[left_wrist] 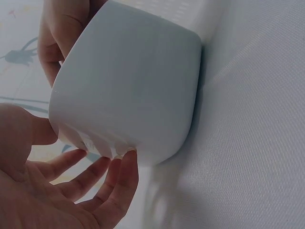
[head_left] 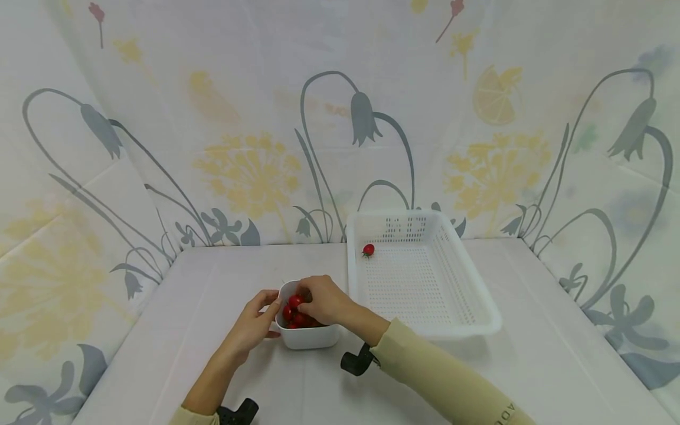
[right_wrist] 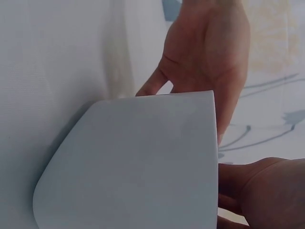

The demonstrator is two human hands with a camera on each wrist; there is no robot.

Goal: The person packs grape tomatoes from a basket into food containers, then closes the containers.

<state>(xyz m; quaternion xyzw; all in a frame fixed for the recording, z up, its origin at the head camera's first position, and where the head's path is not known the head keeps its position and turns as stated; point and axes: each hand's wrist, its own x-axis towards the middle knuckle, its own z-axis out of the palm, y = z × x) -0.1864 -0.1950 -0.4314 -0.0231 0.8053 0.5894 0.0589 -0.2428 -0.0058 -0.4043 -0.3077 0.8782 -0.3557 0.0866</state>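
Pinching a cherry tomato in the white bowl, the right hand's grip could crush it; the left hand, fingers straight, only steadies the bowl at 9 o'clock, so a tug might tip it.

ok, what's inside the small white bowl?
Red cherry tomatoes in the small white bowl; the right hand reaches in and covers part, so no count. The left hand touches its side.

A white desk lies bare on its left side and along its near right edge, with open room there. Near the middle, a small white bowl of cherry tomatoes is flanked by both hands, which cover its top. Just right of it a large white basket blocks the way. Patterned cloth walls close the far, left and right sides.
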